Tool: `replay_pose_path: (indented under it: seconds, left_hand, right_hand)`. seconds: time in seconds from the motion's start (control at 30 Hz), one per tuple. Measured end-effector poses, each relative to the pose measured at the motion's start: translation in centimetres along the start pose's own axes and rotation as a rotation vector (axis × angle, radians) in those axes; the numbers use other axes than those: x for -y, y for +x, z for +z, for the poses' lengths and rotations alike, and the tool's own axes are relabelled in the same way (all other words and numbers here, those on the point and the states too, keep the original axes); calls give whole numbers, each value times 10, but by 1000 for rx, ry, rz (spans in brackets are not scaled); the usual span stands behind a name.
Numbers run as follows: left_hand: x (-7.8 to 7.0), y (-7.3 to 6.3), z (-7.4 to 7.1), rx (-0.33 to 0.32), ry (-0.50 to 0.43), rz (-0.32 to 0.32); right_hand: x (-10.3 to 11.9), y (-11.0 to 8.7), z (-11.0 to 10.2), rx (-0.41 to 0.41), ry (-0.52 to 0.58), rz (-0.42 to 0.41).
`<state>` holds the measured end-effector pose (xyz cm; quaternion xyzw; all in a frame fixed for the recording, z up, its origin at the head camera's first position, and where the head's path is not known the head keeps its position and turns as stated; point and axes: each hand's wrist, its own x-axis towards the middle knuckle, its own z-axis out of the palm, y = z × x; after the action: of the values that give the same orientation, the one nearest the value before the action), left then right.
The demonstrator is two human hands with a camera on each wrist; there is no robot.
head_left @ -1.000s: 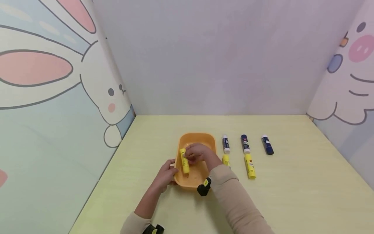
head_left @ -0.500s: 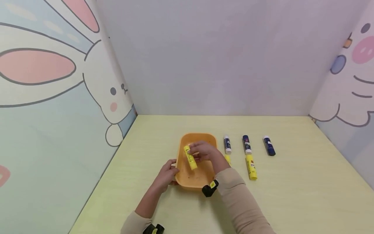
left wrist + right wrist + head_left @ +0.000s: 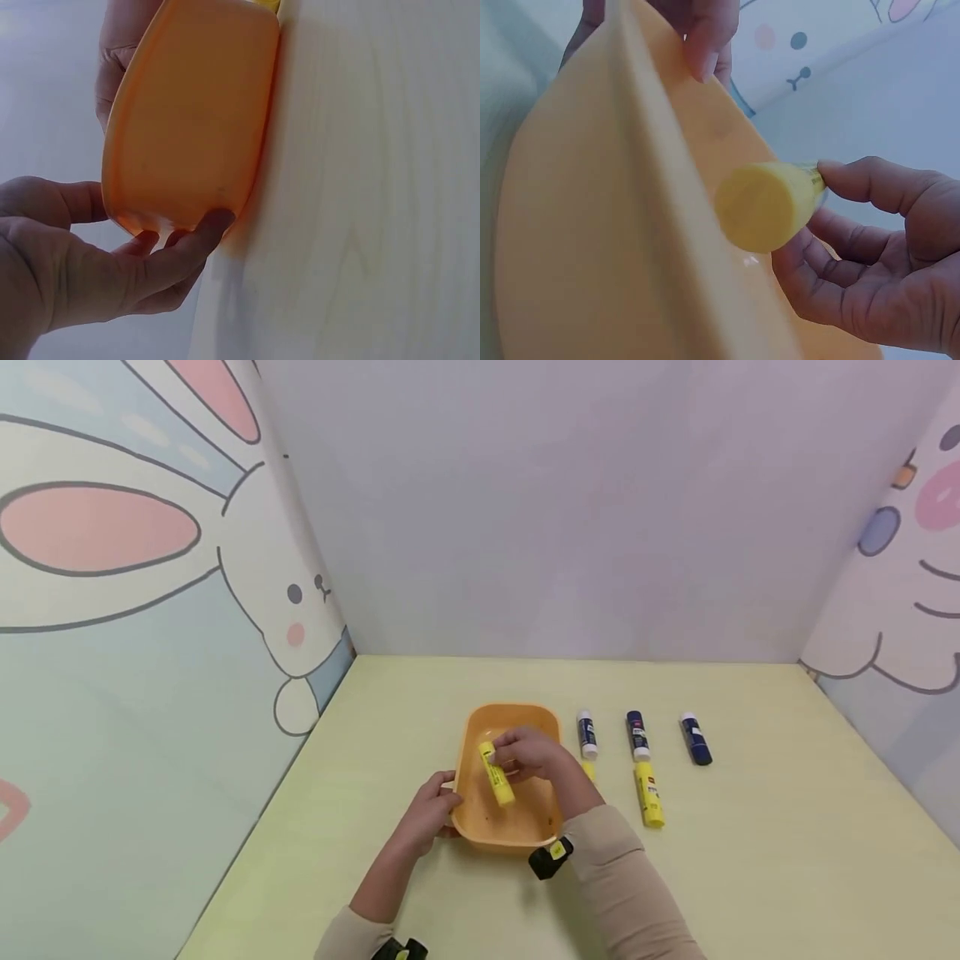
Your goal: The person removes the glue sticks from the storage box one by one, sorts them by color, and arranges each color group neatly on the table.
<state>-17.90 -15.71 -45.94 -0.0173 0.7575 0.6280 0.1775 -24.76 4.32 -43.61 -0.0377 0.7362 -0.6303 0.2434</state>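
An orange plastic bin (image 3: 517,828) stands on the table. My left hand (image 3: 424,817) grips its left side, with the thumb at the rim and the fingers against the outer wall in the left wrist view. Between thumb and fingers, my right hand (image 3: 531,753) pinches a yellow glue stick (image 3: 498,783), held tilted over the bin's floor. Its round yellow end (image 3: 756,208) faces the right wrist camera. To the right of the bin lies another yellow glue stick (image 3: 649,795). A third yellow one (image 3: 588,770) is mostly hidden behind the right forearm.
Blue-and-white glue sticks lie right of the bin: one near it (image 3: 587,733), one in the middle (image 3: 638,736) and one farther right (image 3: 696,739). A pale wall (image 3: 540,510) closes off the table's back, and cartoon-printed panels flank both sides.
The glue stick in my right hand has moved away from the bin's left wall, rightward, and now leans more. My left hand keeps its grip. The head view has shifted slightly.
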Motion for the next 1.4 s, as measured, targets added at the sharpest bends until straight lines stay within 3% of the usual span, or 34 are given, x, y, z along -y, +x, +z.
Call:
replay_pose_path:
  seconds: [0.2,0.43,0.73,1.2,1.4]
  left_hand:
    - [-3,0,1,-5,-21,8]
    - [1,-3,3,-13,-49,17]
    - [5,-3,2,-36,-53,29]
    - [15,-8,7,-102,-154,112]
    - [15,-10,6,-131,-171,116]
  right_hand:
    - [7,-13,-12,6,-30,-50]
    - [0,-26,-23,-4,-16,-89]
    - [-5,-40,-32,-148,4,-74]
    - [-6,-61,-51,-269,27,-88]
    - [-13,-69,-62,-300,64,-104]
